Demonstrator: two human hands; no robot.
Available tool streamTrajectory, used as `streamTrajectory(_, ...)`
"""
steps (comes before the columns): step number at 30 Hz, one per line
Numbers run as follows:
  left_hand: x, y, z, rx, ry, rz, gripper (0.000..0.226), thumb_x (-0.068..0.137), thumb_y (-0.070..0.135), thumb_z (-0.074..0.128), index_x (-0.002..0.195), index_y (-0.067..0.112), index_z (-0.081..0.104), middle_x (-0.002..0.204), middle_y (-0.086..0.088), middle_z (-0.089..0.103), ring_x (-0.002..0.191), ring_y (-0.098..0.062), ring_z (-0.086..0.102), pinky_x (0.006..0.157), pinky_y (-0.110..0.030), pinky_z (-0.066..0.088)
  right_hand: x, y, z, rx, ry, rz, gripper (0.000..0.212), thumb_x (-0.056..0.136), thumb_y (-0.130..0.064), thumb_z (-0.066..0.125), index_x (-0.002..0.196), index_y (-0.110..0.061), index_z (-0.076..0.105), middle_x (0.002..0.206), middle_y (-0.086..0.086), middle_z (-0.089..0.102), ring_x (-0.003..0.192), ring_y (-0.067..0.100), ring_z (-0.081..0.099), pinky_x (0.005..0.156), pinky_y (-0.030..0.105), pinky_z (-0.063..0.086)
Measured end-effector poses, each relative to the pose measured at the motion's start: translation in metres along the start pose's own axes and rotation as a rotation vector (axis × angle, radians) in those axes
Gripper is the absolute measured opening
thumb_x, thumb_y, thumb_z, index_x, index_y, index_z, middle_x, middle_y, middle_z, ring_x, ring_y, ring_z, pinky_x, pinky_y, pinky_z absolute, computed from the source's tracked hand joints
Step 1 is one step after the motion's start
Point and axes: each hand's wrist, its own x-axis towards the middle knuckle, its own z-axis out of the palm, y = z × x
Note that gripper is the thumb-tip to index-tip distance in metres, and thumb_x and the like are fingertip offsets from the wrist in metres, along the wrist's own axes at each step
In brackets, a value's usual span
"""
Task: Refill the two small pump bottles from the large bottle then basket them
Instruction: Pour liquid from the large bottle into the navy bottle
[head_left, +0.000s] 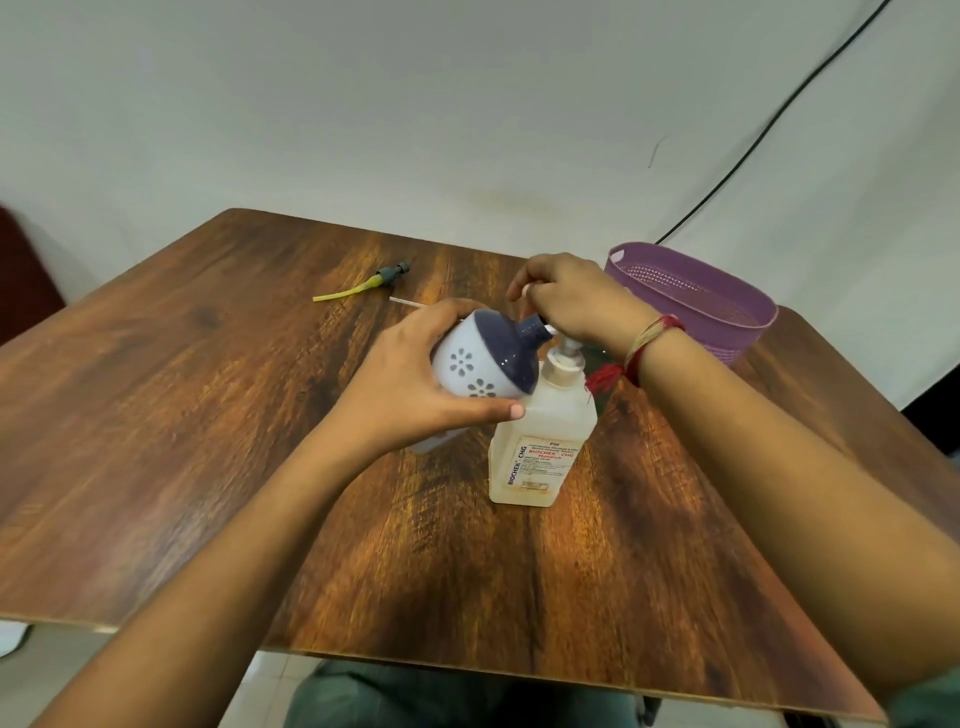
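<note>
My left hand (415, 384) grips a small white bottle (480, 358) with flower cut-outs and a dark blue top, tilted so its open neck points right toward the large bottle's spout. The large clear bottle (540, 447), labelled in red, stands upright mid-table. My right hand (576, 301) lies over its white pump head (563, 353), fingers curled around the top. A purple basket (696, 306) stands behind my right wrist. A loose pump with a yellow tube (363, 286) and a thin white tube (408, 303) lie on the table behind the bottles.
The wooden table (208, 441) reaches a white wall at the back. A black cable (769, 135) runs down the wall toward the basket. Another small object is partly hidden under my left hand (431, 444).
</note>
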Motion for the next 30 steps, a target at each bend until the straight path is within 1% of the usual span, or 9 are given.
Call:
streamTrajectory(4, 0.002, -0.001, 0.0, -0.027, 0.013, -0.005, 0.079, 0.053, 0.072, 0.071, 0.119, 0.033, 0.053, 0.108, 0.015, 0.06, 0.097, 0.0, 0.058, 0.081, -0.027, 0.052, 0.004, -0.001, -0.007, -0.036, 0.02, -0.037, 0.022, 0.094, -0.019, 0.04, 0.096, -0.026, 0.06, 0.102, -0.002, 0.059, 0.093, 0.019, 0.055, 0.083, 0.036, 0.048)
streamTrajectory(6, 0.002, -0.002, 0.002, -0.03, 0.013, 0.001, 0.077, 0.053, 0.071, 0.071, 0.118, 0.034, 0.052, 0.106, 0.018, 0.059, 0.096, 0.002, 0.057, 0.079, -0.023, 0.05, 0.005, -0.001, -0.002, -0.001, 0.02, -0.018, 0.023, 0.093, -0.017, 0.041, 0.089, -0.027, 0.062, 0.101, -0.002, 0.061, 0.093, 0.019, 0.057, 0.08, 0.034, 0.048)
streamTrajectory(9, 0.001, -0.002, 0.004, -0.019, 0.02, 0.005, 0.074, 0.054, 0.071, 0.07, 0.116, 0.037, 0.05, 0.103, 0.024, 0.055, 0.095, 0.004, 0.055, 0.078, -0.022, 0.049, 0.004, 0.0, 0.006, 0.01, 0.079, 0.025, 0.027, 0.089, -0.016, 0.042, 0.075, -0.032, 0.059, 0.099, -0.006, 0.065, 0.097, 0.021, 0.059, 0.092, 0.046, 0.046)
streamTrajectory(16, 0.004, 0.0, 0.001, -0.011, -0.011, -0.004, 0.074, 0.051, 0.074, 0.068, 0.113, 0.037, 0.051, 0.1, 0.023, 0.055, 0.091, 0.004, 0.055, 0.074, -0.024, 0.049, 0.007, 0.003, 0.001, 0.01, 0.078, -0.044, 0.02, 0.094, -0.025, 0.042, 0.087, -0.03, 0.06, 0.099, -0.002, 0.067, 0.096, 0.022, 0.062, 0.091, 0.047, 0.048)
streamTrajectory(19, 0.005, 0.002, 0.002, -0.009, -0.012, 0.007, 0.071, 0.052, 0.073, 0.068, 0.11, 0.036, 0.051, 0.096, 0.022, 0.054, 0.088, 0.003, 0.055, 0.071, -0.023, 0.047, 0.01, 0.006, 0.004, 0.062, 0.124, -0.087, 0.019, 0.096, -0.026, 0.042, 0.097, -0.025, 0.061, 0.102, 0.001, 0.066, 0.095, 0.023, 0.061, 0.086, 0.037, 0.049)
streamTrajectory(21, 0.005, 0.001, 0.002, -0.005, -0.006, 0.012, 0.071, 0.052, 0.073, 0.068, 0.11, 0.036, 0.051, 0.096, 0.022, 0.054, 0.088, 0.002, 0.055, 0.071, -0.023, 0.048, 0.008, 0.009, 0.009, 0.103, 0.167, -0.126, 0.023, 0.098, -0.022, 0.04, 0.106, -0.021, 0.061, 0.111, 0.004, 0.061, 0.096, 0.02, 0.058, 0.076, 0.028, 0.042)
streamTrajectory(24, 0.003, 0.0, 0.001, 0.022, -0.005, 0.015, 0.076, 0.052, 0.074, 0.067, 0.114, 0.033, 0.052, 0.099, 0.021, 0.054, 0.09, 0.001, 0.056, 0.074, -0.024, 0.049, 0.007, 0.012, 0.012, 0.103, 0.129, -0.125, 0.027, 0.098, -0.016, 0.037, 0.11, -0.019, 0.061, 0.121, 0.005, 0.055, 0.1, 0.018, 0.053, 0.075, 0.025, 0.036)
streamTrajectory(27, 0.002, 0.0, 0.001, 0.001, -0.016, -0.003, 0.076, 0.05, 0.074, 0.068, 0.114, 0.036, 0.051, 0.1, 0.022, 0.055, 0.091, 0.003, 0.055, 0.075, -0.023, 0.049, 0.009, 0.007, 0.003, 0.091, 0.063, -0.146, 0.027, 0.097, -0.014, 0.037, 0.109, -0.019, 0.061, 0.107, 0.002, 0.056, 0.081, 0.011, 0.051, 0.064, 0.025, 0.036)
streamTrajectory(30, 0.002, 0.001, 0.0, -0.01, -0.021, -0.013, 0.075, 0.05, 0.074, 0.069, 0.113, 0.038, 0.05, 0.1, 0.024, 0.054, 0.091, 0.005, 0.055, 0.075, -0.021, 0.049, 0.012, 0.004, -0.004, 0.094, 0.024, -0.136, 0.027, 0.098, -0.014, 0.037, 0.112, -0.017, 0.06, 0.09, -0.005, 0.052, 0.076, 0.011, 0.048, 0.061, 0.024, 0.035)
